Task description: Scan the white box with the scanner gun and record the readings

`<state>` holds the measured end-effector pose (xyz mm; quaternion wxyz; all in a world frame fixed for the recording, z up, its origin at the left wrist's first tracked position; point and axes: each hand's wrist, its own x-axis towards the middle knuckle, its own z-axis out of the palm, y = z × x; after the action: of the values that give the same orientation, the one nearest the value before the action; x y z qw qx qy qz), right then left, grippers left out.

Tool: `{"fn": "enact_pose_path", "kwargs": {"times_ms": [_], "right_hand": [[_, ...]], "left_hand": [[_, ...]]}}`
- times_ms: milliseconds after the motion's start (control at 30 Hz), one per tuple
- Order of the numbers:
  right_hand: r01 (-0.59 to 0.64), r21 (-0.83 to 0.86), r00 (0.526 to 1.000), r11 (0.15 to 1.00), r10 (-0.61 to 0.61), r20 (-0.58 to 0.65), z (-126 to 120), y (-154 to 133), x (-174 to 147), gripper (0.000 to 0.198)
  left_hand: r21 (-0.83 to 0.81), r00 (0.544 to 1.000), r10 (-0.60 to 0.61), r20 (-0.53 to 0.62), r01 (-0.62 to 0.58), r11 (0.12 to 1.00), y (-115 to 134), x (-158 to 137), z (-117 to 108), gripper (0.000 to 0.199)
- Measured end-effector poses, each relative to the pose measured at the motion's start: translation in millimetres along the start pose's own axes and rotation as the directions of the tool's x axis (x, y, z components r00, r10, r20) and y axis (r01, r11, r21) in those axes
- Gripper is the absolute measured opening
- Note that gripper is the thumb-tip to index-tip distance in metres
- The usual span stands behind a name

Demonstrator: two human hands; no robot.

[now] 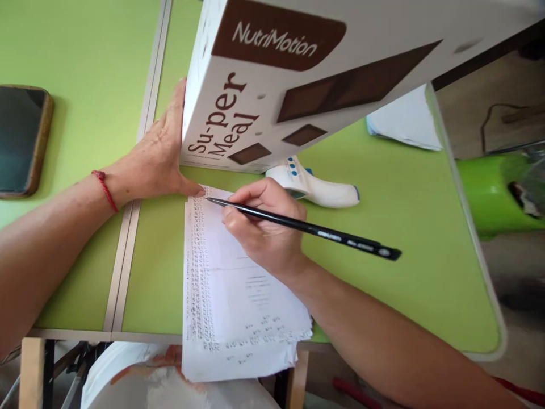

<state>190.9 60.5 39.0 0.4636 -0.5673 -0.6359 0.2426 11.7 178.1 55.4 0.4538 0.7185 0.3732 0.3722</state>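
Observation:
My right hand is closed around a black pencil, whose tip touches the top of a sheet of paper. Dense rows of small handwriting run down the sheet's left side, and more sheets lie beneath. My left hand is spread flat, its thumb pressing the paper's top edge close to the pencil tip. Its other fingers stretch along the side of a large white box printed "NutriMotion Su-per Meal", and their tips are partly hidden. A red string bracelet circles my left wrist.
A white handheld thermometer lies beyond my right hand, partly behind the box. A phone rests at the left of the green folding table. A white folded stack sits near the right edge, beside a green bin.

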Motion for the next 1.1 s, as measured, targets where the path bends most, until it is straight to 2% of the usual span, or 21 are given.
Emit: {"fn": "enact_pose_path", "kwargs": {"times_ms": [67,133,233,433,667,867,1100], "right_hand": [[0.06,-0.072,0.998,0.996,-0.062,-0.023,0,2,-2,0.018],[0.104,-0.096,0.994,0.99,-0.106,-0.016,-1,1,-3,0.022],[0.133,-0.063,0.991,0.989,-0.133,0.004,-2,2,-3,0.021],[0.141,-0.026,0.99,0.99,-0.141,0.017,0,3,-2,0.021],[0.181,-0.063,0.983,0.981,-0.18,0.028,0,2,0,0.019],[0.245,-0.058,0.969,0.968,-0.246,-0.005,2,5,1,0.02],[0.251,-0.049,0.968,0.967,-0.252,-0.014,2,4,2,0.021]], "left_hand": [[0.15,0.991,0.027,0.128,-0.046,0.988,-3,-1,-1,0.122],[0.206,0.982,0.059,0.182,-0.096,0.974,-5,-3,-2,0.126],[0.19,0.98,0.085,0.178,-0.119,0.975,-6,-3,-2,0.13],[0.114,0.99,0.044,0.132,-0.059,0.992,-5,-2,-2,0.116],[0.338,0.972,0.058,0.227,-0.135,0.931,-11,-3,-5,0.142],[0.462,0.964,0.023,0.266,-0.148,0.874,-11,-5,-6,0.142],[0.451,0.961,0.044,0.275,-0.169,0.876,-11,-6,-7,0.141]]}}
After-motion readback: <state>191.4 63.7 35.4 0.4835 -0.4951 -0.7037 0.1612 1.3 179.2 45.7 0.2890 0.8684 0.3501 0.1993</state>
